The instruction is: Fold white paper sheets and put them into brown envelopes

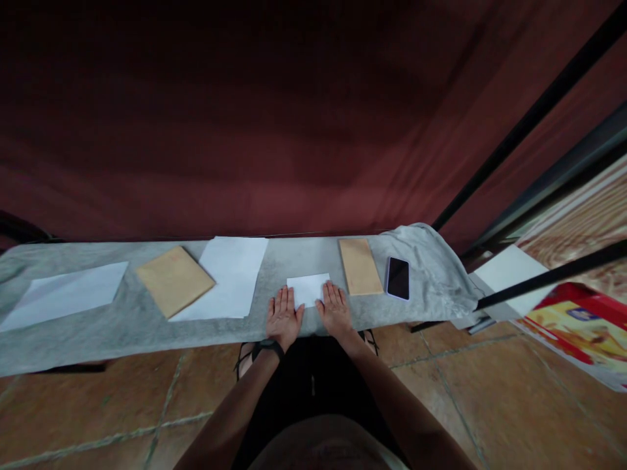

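A small white piece of paper (309, 287), seemingly folded, lies flat on the grey cloth near the table's front edge. My left hand (284, 316) rests palm down at its left side, fingers stretched out and touching its edge. On the opposite side my right hand (336, 308) lies flat in the same way, fingertips over the paper's right edge. Just right of that hand is a narrow brown envelope (361, 266). Farther left, white sheets (232, 277) lie in a loose stack, with a squarish brown envelope (175, 279) overlapping their left corner.
The long narrow table wears a grey cloth (274, 254). A phone (398, 278) lies toward its right end, another white sheet (68, 294) at the far left. A dark red curtain (294, 163) hangs behind. Black poles and a red-yellow box (582, 326) are at the right.
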Motion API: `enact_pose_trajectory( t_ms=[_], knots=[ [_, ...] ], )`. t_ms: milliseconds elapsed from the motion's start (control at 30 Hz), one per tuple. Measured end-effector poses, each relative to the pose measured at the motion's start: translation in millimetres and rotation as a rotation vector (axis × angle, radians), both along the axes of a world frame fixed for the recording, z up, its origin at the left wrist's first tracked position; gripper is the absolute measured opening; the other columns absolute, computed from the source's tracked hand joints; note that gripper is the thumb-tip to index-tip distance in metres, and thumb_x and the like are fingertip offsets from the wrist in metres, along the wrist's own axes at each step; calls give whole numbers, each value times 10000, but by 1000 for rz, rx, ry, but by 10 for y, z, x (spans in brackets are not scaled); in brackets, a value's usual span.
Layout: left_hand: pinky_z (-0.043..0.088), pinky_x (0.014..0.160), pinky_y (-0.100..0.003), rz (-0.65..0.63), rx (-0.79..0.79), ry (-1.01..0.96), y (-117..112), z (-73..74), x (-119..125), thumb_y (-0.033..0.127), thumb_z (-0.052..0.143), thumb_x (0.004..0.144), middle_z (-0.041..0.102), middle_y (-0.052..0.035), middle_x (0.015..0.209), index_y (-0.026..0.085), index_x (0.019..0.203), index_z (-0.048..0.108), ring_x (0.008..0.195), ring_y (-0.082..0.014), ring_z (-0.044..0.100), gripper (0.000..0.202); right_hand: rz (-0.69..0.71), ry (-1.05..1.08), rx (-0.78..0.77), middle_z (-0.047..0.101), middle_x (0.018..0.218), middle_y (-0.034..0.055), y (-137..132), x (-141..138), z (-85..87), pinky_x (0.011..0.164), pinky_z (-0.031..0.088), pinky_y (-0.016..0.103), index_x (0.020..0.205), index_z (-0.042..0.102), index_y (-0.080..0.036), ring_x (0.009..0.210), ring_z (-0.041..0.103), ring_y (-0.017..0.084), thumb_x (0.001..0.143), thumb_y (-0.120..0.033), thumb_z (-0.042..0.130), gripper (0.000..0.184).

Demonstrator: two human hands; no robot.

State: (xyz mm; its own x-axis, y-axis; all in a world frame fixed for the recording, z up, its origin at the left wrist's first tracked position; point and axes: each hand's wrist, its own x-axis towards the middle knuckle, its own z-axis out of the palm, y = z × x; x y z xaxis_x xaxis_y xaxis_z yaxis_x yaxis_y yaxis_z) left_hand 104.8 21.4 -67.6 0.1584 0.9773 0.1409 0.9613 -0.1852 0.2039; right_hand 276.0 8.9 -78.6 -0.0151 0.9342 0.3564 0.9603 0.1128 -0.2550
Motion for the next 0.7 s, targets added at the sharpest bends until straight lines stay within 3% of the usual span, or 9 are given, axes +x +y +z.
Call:
enact_pose_trajectory(
  t_ms=[200, 400, 467, 600, 700],
  knots=[
    [154, 1237, -493, 21, -27, -3, -4, 12, 17, 443, 309, 1002, 298, -162, 1614, 75, 1562, 283, 1516, -279, 237, 670, -142, 96, -205, 586, 1397, 177, 151, 35, 283, 1058, 417, 387, 1403, 527, -102, 1257, 550, 272, 960, -232, 476, 464],
    [128, 1240, -489, 23, -59, 15, -9, 65, 33, 449, 301, 1002, 274, -159, 1623, 70, 1557, 294, 1521, -284, 216, 673, -317, 352, -342, 665, 1167, 237, 288, 22, 461, 940, 474, 369, 1232, 614, -34, 1089, 624, 292, 876, -162, 531, 388],
    [114, 1242, -487, 17, -61, 10, -15, 72, 25, 448, 299, 1003, 275, -160, 1623, 62, 1551, 306, 1520, -282, 221, 670, -307, 397, -342, 690, 1110, 209, 301, 50, 483, 888, 490, 340, 1150, 654, -58, 1031, 646, 270, 857, -129, 530, 327],
    [100, 1244, -491, 20, -59, -96, -20, 108, 10, 437, 331, 996, 304, -173, 1611, 61, 1530, 348, 1521, -285, 218, 654, -200, 482, -333, 725, 824, 55, 276, 122, 607, 697, 496, 256, 921, 718, -158, 755, 663, 183, 861, -138, 528, 200],
    [131, 1235, -528, 99, -70, -325, -17, 238, 72, 454, 375, 986, 327, -178, 1603, 94, 1478, 439, 1527, -307, 186, 614, -134, 514, -260, 721, 898, 37, 188, 107, 825, 714, 488, 245, 1020, 715, -184, 771, 649, 159, 916, -187, 488, 250]
  ],
)
